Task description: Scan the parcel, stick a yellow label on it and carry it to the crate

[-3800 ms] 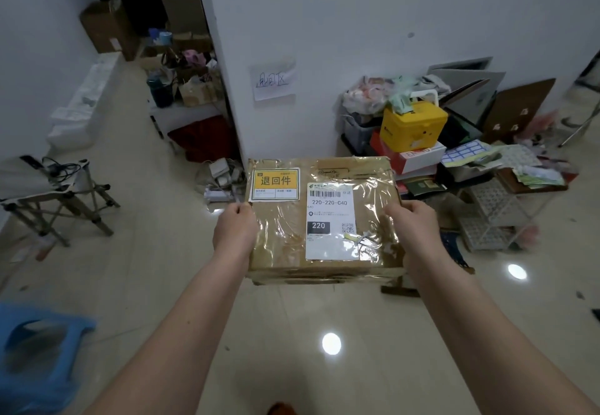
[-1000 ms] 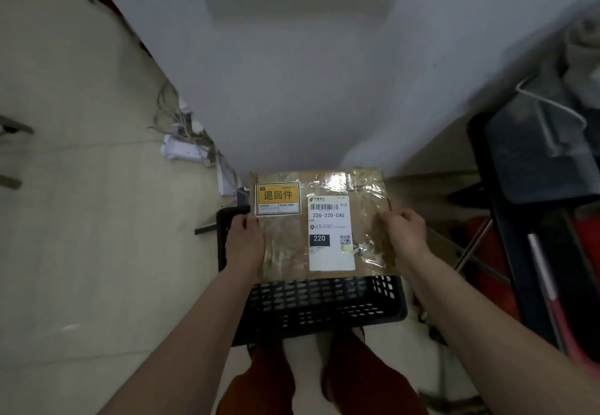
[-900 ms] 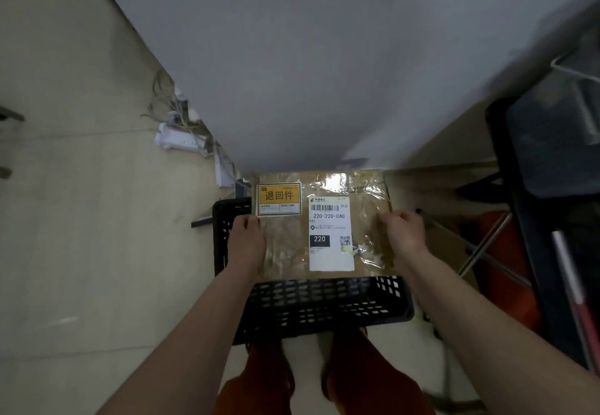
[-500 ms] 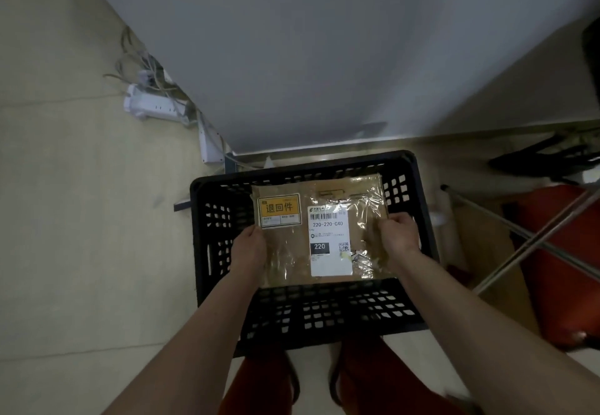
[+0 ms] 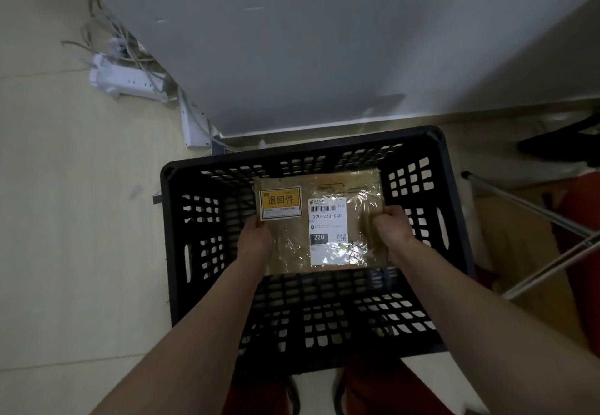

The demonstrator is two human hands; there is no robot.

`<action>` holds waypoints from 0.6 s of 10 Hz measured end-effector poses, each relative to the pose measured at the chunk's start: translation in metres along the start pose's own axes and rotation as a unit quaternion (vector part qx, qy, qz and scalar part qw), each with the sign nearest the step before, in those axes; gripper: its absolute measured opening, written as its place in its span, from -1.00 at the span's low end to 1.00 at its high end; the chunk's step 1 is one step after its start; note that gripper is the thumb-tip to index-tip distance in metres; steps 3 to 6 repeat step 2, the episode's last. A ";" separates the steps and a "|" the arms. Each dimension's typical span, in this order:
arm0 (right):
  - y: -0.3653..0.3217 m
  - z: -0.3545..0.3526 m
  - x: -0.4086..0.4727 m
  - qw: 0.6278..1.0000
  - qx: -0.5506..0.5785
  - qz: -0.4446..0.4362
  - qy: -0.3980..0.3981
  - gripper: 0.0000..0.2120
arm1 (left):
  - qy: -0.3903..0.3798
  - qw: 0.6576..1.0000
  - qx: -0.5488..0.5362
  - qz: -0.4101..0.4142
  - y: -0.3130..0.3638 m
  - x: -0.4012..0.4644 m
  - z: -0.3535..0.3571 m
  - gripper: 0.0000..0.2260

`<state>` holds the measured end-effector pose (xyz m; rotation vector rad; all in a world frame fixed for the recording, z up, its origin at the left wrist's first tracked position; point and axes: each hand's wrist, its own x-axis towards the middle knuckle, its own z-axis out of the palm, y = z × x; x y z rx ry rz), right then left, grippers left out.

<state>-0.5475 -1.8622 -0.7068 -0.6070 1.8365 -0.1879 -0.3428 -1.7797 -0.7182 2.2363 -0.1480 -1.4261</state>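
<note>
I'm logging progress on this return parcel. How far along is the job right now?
Done: the yellow label is stuck on the parcel; whether it was scanned cannot be told. In hand: the left hand and right hand hold the parcel inside the black crate. Left: set it down and let go.

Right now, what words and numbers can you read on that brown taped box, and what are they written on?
"退回件": on the yellow label at the top left of the brown tape-wrapped cardboard parcel.
"220-220-C40": under the barcode on the white shipping label.
"220": white digits in a black block lower on that white label.
Too small or blurred to read: the fine print under the yellow panel, the logo text above the barcode, the address lines.
</note>
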 end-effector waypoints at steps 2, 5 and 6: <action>-0.019 -0.005 -0.018 0.997 -0.016 0.004 -0.075 -0.74 | -0.023 1.000 0.005 0.020 0.020 -0.010 -0.003 -0.70; -0.019 -0.005 -0.018 0.997 -0.016 0.004 -0.075 -0.74 | -0.023 1.000 0.005 0.020 0.020 -0.010 -0.003 -0.70; -0.019 -0.005 -0.018 0.997 -0.016 0.004 -0.075 -0.74 | -0.023 1.000 0.005 0.020 0.020 -0.010 -0.003 -0.70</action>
